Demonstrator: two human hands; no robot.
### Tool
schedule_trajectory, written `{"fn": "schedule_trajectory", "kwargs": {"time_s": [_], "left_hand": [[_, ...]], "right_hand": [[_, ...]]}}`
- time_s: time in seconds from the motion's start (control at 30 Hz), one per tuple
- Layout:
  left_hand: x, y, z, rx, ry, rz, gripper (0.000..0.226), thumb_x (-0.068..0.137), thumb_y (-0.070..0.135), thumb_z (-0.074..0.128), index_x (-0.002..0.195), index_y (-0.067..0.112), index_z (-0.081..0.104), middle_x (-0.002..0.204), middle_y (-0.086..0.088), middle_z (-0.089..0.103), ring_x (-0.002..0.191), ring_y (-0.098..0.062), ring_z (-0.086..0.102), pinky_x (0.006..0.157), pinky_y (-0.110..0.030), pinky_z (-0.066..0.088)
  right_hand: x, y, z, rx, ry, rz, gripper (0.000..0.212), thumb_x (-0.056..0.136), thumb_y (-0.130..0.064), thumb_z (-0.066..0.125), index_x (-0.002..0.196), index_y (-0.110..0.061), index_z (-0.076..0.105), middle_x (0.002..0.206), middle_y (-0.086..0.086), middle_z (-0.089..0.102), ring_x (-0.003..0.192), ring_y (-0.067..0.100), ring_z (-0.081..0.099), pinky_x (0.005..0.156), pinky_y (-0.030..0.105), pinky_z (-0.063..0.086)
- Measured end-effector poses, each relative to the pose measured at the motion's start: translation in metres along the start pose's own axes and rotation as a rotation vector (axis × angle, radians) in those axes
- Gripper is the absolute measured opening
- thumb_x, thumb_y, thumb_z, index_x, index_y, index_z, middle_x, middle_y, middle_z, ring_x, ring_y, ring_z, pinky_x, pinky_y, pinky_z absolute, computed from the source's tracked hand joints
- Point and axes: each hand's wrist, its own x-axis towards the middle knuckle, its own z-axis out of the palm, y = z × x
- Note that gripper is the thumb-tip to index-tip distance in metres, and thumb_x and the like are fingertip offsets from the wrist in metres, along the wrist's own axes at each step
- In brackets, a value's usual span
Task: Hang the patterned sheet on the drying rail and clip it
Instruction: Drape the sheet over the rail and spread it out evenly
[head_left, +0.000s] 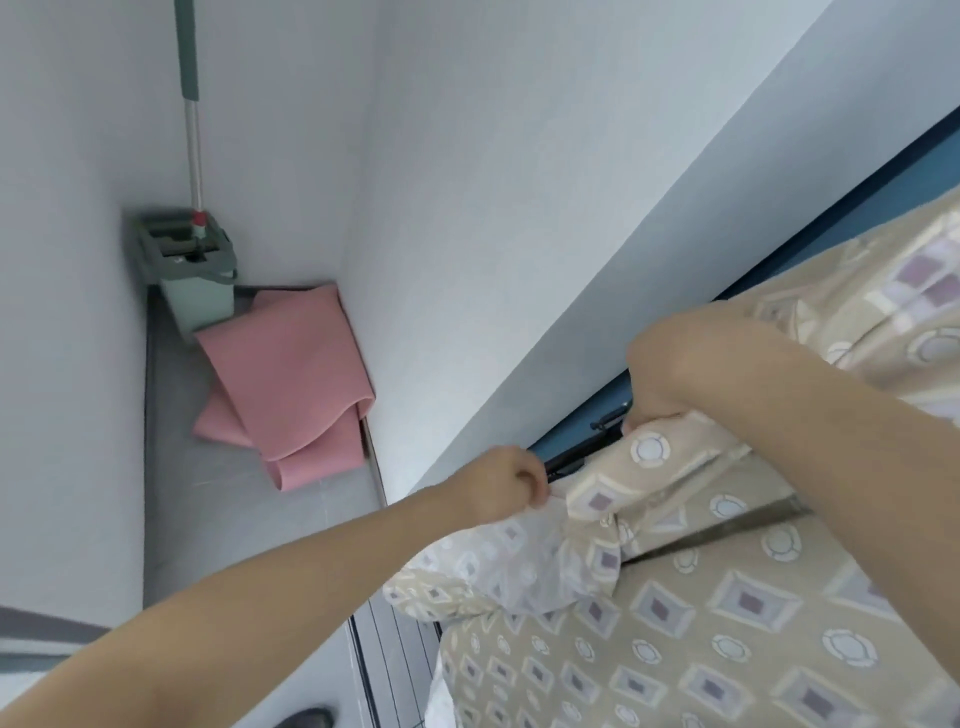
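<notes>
Both hands' grip—left hand (501, 483), right hand (670, 376)—pinches the soft beige geometric-print sheet (701, 597).

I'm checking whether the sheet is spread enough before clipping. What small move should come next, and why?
Probably pull the left hand leftward along the rail to draw the sheet flat. The left hand pinches the sheet's edge and the right hand grips it by the rail, yet the fabric between them lies bunched and folded. No clip is plainly visible.
</notes>
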Motion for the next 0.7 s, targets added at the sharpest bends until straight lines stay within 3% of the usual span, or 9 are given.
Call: {"fn": "schedule_trajectory", "kwargs": {"time_s": [0.03, 0.1, 0.17, 0.27, 0.4, 0.5, 0.57, 0.7], "left_hand": [[0.005, 0.005, -0.007, -0.101, 0.108, 0.01, 0.035, 0.072, -0.003, 0.037, 0.069, 0.016, 0.065, 0.075, 0.004, 0.065, 0.07, -0.014, 0.058, 0.068, -0.028, 0.049], [0.016, 0.015, -0.02, -0.288, 0.171, -0.016, 0.038, 0.076, -0.011, 0.033, 0.072, 0.014, 0.062, 0.075, -0.004, 0.063, 0.065, -0.014, 0.053, 0.059, -0.02, 0.044], [0.023, 0.023, -0.03, -0.36, 0.148, -0.058, 0.037, 0.08, -0.015, 0.028, 0.08, 0.006, 0.059, 0.077, -0.009, 0.06, 0.061, -0.012, 0.051, 0.052, -0.014, 0.04], [0.029, 0.024, -0.035, -0.313, 0.077, -0.083, 0.036, 0.083, -0.015, 0.029, 0.085, 0.004, 0.059, 0.083, -0.012, 0.06, 0.063, -0.011, 0.051, 0.05, -0.009, 0.04], [0.036, 0.025, -0.032, -0.322, 0.042, -0.102, 0.034, 0.084, -0.011, 0.032, 0.082, 0.008, 0.06, 0.086, -0.011, 0.061, 0.067, -0.015, 0.053, 0.053, -0.012, 0.042], [0.041, 0.046, -0.039, -0.364, 0.102, -0.015, 0.029, 0.087, -0.007, 0.039, 0.087, 0.012, 0.061, 0.087, 0.002, 0.06, 0.076, -0.013, 0.053, 0.065, -0.017, 0.042], [0.044, 0.067, -0.046, -0.365, 0.114, 0.074, 0.021, 0.088, 0.002, 0.051, 0.1, 0.017, 0.061, 0.094, 0.007, 0.057, 0.087, -0.01, 0.052, 0.077, -0.019, 0.041], [0.05, 0.121, -0.062, -0.373, -0.037, 0.271, 0.044, 0.082, 0.027, 0.058, 0.125, 0.03, 0.048, 0.127, 0.01, 0.05, 0.119, -0.004, 0.047, 0.096, -0.021, 0.043]], "right_hand": [[-0.002, 0.0, 0.003, -0.028, -0.013, -0.015, 0.028, 0.086, -0.047, 0.06, 0.076, -0.024, 0.048, 0.075, -0.008, 0.042, 0.083, 0.02, 0.045, 0.079, 0.033, 0.036], [-0.009, -0.001, 0.011, -0.095, 0.02, -0.058, 0.022, 0.091, -0.029, 0.053, 0.074, -0.021, 0.042, 0.073, -0.007, 0.038, 0.076, 0.017, 0.04, 0.079, 0.032, 0.032], [-0.016, -0.002, 0.02, -0.139, 0.115, -0.094, 0.01, 0.093, -0.016, 0.045, 0.084, -0.02, 0.042, 0.071, -0.006, 0.034, 0.076, 0.016, 0.038, 0.078, 0.032, 0.03], [-0.023, 0.006, 0.026, -0.182, 0.193, -0.058, 0.012, 0.092, -0.01, 0.043, 0.095, -0.02, 0.049, 0.073, -0.005, 0.038, 0.081, 0.018, 0.044, 0.073, 0.031, 0.034], [-0.03, 0.021, 0.025, -0.186, 0.265, -0.002, 0.03, 0.091, -0.012, 0.044, 0.118, -0.02, 0.053, 0.114, -0.003, 0.055, 0.114, 0.02, 0.052, 0.078, 0.033, 0.032], [-0.037, 0.032, 0.019, -0.077, 0.351, -0.002, 0.02, 0.09, -0.007, 0.046, 0.102, -0.02, 0.055, 0.115, 0.0, 0.058, 0.109, 0.022, 0.059, 0.072, 0.03, 0.037], [-0.042, 0.046, 0.009, -0.022, 0.473, 0.006, 0.014, 0.089, -0.007, 0.049, 0.087, -0.02, 0.045, 0.106, 0.001, 0.059, 0.104, 0.026, 0.061, 0.068, 0.03, 0.037], [-0.03, 0.09, -0.007, 0.065, 0.854, -0.001, 0.032, 0.082, -0.003, 0.055, 0.067, -0.015, 0.029, 0.074, 0.001, 0.036, 0.077, 0.03, 0.05, 0.063, 0.033, 0.031]]}}
